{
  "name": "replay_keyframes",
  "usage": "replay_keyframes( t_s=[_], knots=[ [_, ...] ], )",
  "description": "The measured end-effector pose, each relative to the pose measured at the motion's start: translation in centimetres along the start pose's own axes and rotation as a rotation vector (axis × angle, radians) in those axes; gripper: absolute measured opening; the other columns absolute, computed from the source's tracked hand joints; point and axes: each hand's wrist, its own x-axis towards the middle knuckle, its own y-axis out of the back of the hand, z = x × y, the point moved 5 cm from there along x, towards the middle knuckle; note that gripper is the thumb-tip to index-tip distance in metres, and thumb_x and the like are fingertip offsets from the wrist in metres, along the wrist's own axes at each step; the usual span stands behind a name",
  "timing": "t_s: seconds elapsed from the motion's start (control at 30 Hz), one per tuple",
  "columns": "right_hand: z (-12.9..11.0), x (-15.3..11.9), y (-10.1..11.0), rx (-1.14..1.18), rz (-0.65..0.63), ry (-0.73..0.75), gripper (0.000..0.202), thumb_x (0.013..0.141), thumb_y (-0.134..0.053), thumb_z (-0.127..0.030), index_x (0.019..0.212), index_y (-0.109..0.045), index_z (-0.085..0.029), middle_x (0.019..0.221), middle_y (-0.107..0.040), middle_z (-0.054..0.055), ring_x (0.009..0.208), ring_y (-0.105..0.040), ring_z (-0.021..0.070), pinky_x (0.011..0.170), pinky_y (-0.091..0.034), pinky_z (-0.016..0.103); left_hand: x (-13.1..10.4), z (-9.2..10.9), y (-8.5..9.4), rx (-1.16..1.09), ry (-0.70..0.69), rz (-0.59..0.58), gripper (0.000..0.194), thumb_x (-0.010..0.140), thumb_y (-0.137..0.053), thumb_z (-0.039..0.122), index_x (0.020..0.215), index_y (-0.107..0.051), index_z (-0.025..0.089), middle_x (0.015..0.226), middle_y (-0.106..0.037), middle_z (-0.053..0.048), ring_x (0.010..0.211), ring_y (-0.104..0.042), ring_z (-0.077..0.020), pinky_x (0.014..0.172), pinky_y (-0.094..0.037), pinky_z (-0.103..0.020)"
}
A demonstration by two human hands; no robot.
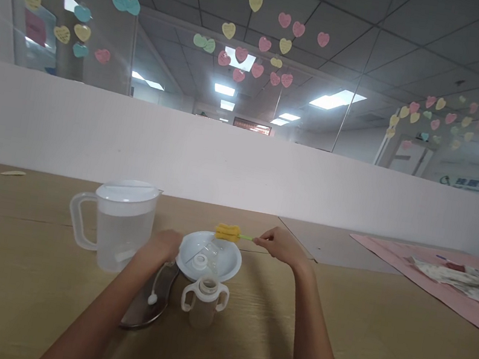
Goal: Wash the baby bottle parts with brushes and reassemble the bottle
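My right hand pinches the thin green handle of a bottle brush. Its yellow sponge head is held above the far rim of a white bowl. Clear plastic parts and a white ring lie in the bowl. My left hand is closed at the bowl's left side, its fingertips mostly hidden. From it hangs a pale straw with a white ball end, over a dark oval tray. A two-handled baby bottle stands upright and uncapped in front of the bowl.
A lidded clear pitcher holding liquid stands left of my left hand. A pink cloth with crumpled fabric lies at the far right. Behind the brown table rises a white wall below glass with heart-shaped notes.
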Motion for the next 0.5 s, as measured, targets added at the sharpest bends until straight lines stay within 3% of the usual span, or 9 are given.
replay_keyframes(
  t_s=[0.1,0.2,0.33,0.5],
  knots=[
    [-0.1,-0.1,0.4,-0.012,0.038,-0.006,0.037,0.072,-0.052,-0.045,0.054,-0.061,-0.014,0.050,-0.043,0.000,0.047,-0.035,0.0089,0.046,-0.024,0.024,0.8,2.1,-1.5,0.133,-0.091,-0.025,0.018,0.069,-0.052,0.025,0.062,-0.065,0.015,0.080,-0.067,-0.019,0.086,-0.060,-0.0319,0.081,-0.040,-0.045],
    [-0.1,-0.1,0.5,-0.019,0.074,-0.006,0.038,0.073,-0.052,-0.046,0.056,-0.063,-0.014,0.052,-0.047,0.002,0.049,-0.038,0.0096,0.047,-0.024,0.023,1.5,3.7,-4.2,0.183,-0.216,-0.078,0.029,0.077,-0.043,0.023,0.094,-0.065,0.017,0.108,-0.062,-0.014,0.101,-0.055,-0.0264,0.091,-0.036,-0.039],
    [0.2,0.1,0.3,-0.029,0.056,-0.020,0.038,0.073,-0.051,-0.046,0.062,-0.066,-0.014,0.053,-0.048,0.001,0.049,-0.040,0.0102,0.047,-0.026,0.023,1.7,3.1,-7.6,0.223,-0.295,-0.153,0.035,0.079,-0.043,0.024,0.111,-0.058,0.018,0.122,-0.055,-0.010,0.108,-0.052,-0.0233,0.092,-0.038,-0.034],
    [0.1,0.2,0.4,-0.031,0.072,-0.014,0.037,0.074,-0.051,-0.046,0.064,-0.067,-0.014,0.054,-0.051,0.002,0.051,-0.042,0.0109,0.048,-0.026,0.023,2.0,1.9,-8.2,0.303,-0.296,-0.096,0.042,0.082,-0.041,0.028,0.120,-0.050,0.015,0.119,-0.055,-0.015,0.111,-0.048,-0.0277,0.094,-0.034,-0.041]
  ],
)
